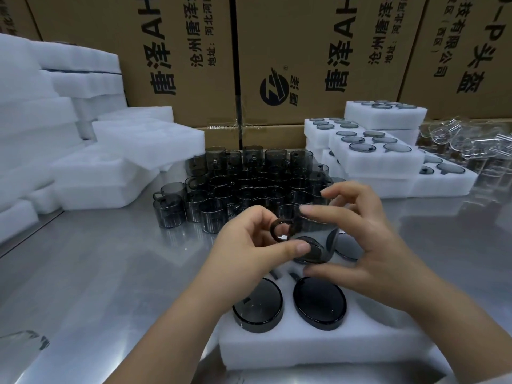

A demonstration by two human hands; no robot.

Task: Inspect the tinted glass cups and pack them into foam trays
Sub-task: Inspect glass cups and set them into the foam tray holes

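Thumb and forefinger of the left hand [249,245] pinch the ring handle of a smoky grey glass cup [315,236]. The right hand [368,245] curls round its body, holding it tilted above a white foam tray [304,353] with two seated dark cups [257,306]. Loose tinted cups [249,184] cluster beyond.

Seen from above, a worker's left hand [249,245] and right hand [368,245] are bare along the forearms [171,328], with nails [303,247] cut short and plain. A sliver of pale cloth [501,380] edges the right arm.
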